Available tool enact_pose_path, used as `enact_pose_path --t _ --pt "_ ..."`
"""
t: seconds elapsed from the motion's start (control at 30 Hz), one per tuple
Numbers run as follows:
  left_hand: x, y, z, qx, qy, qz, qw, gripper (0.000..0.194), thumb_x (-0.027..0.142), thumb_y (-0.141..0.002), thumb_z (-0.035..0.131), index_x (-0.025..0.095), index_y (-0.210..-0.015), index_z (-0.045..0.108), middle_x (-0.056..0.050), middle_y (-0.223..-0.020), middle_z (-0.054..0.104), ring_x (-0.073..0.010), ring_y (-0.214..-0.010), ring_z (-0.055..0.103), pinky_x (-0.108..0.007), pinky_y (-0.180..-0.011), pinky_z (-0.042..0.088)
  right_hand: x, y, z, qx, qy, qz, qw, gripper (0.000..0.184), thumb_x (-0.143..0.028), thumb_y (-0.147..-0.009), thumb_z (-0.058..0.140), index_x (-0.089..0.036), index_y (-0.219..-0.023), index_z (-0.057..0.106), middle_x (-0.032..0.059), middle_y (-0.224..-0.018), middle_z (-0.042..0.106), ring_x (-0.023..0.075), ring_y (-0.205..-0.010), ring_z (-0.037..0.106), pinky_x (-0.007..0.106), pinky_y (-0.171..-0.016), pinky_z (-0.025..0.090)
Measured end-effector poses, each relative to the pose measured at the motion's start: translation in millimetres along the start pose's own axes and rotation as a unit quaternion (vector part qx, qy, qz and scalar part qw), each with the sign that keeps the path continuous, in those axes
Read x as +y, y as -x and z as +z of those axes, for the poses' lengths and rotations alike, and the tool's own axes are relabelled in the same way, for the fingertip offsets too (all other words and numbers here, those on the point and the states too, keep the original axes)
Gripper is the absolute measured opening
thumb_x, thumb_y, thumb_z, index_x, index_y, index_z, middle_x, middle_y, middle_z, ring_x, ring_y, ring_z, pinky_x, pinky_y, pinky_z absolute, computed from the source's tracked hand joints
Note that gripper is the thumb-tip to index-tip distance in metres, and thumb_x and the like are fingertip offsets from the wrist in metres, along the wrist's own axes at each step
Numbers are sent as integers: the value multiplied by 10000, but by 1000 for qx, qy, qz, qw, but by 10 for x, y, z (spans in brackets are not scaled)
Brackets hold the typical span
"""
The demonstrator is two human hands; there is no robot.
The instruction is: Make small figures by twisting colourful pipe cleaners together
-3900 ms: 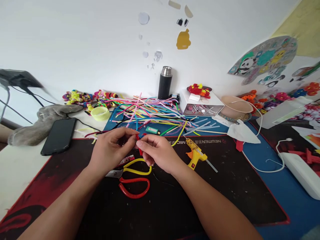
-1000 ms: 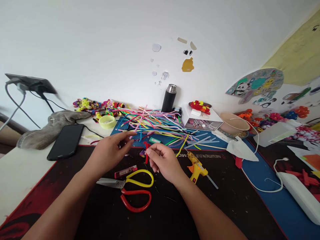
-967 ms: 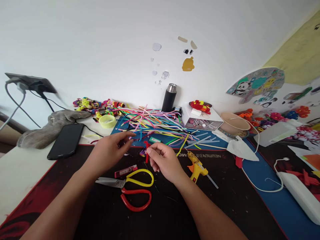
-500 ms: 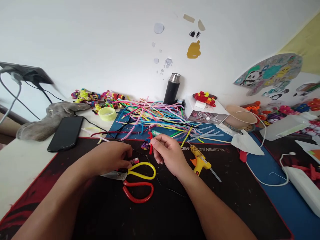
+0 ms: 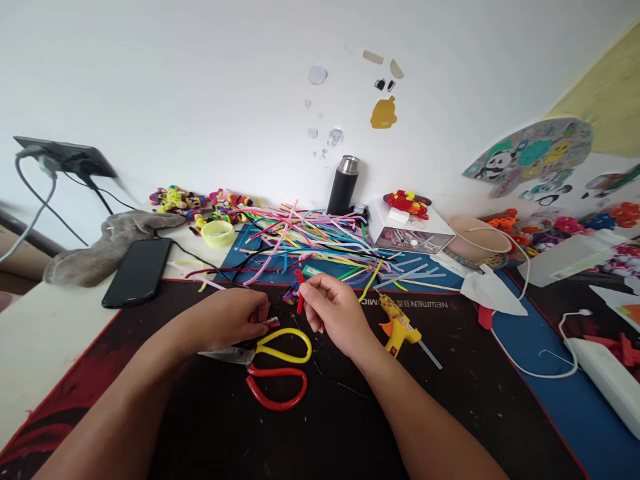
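Observation:
My right hand (image 5: pixel 334 310) is closed, with a short red pipe cleaner (image 5: pixel 301 293) pinched upright between thumb and fingers. Behind it on the mat lies a small purple and blue twisted piece (image 5: pixel 290 294). Over on the left, my left hand (image 5: pixel 240 317) is closed around a red lighter (image 5: pixel 273 322), of which only the metal-looking end shows. Just below this hand are scissors (image 5: pixel 277 390) with one yellow and one red handle; their blades are partly covered by the hand. A yellow glue gun (image 5: pixel 399 325) lies to the right of my right hand.
Many coloured pipe cleaners (image 5: pixel 310 233) are heaped at the back. A black thermos (image 5: pixel 343 187) and a white box (image 5: pixel 413 227) stand behind. A phone (image 5: pixel 136 272), a pale yellow tape roll (image 5: pixel 219 233) and a white power strip (image 5: pixel 605 373) flank the dark mat (image 5: pixel 350 427).
My left hand has left the space beside the red pipe cleaner, come down to the lighter and closed on it. My right hand keeps holding the red pipe cleaner. The view shifted slightly.

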State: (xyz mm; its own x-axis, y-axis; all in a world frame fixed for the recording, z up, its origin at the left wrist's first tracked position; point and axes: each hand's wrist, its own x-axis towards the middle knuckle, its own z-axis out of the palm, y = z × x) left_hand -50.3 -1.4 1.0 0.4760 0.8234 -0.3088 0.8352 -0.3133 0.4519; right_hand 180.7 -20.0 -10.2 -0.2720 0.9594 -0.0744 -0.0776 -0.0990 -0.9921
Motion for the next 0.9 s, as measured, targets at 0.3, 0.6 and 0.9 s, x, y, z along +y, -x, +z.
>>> enact_pose_path --t 0.3,0.6,0.9 --pt "146 -27 -130 150 394 25 907 432 592 -818 762 217 -1024 697 -34 -870 730 -240 -833 679 -339 -762 521 -17 13 26 -7 -8 -1 1000 344 -531 -913 717 -212 -836 614 -68 -542 566 82 -405 467 214 -407 342" --pt "201 -101 33 186 518 -12 835 565 653 -810 815 195 -1111 678 28 -799 553 -136 -658 477 -254 -582 375 -20 21 29 -2 -4 -7 1000 363 -549 -911 718 -209 -836 616 -60 -545 573 89 -416 478 220 -418 360" --pt "236 -122 63 155 450 58 877 504 723 -949 612 221 -968 567 5 -789 650 -169 -691 572 -304 -665 483 -40 39 41 -4 -6 -6 1000 348 -537 -915 711 -210 -846 613 -66 -545 567 86 -414 471 220 -420 351"
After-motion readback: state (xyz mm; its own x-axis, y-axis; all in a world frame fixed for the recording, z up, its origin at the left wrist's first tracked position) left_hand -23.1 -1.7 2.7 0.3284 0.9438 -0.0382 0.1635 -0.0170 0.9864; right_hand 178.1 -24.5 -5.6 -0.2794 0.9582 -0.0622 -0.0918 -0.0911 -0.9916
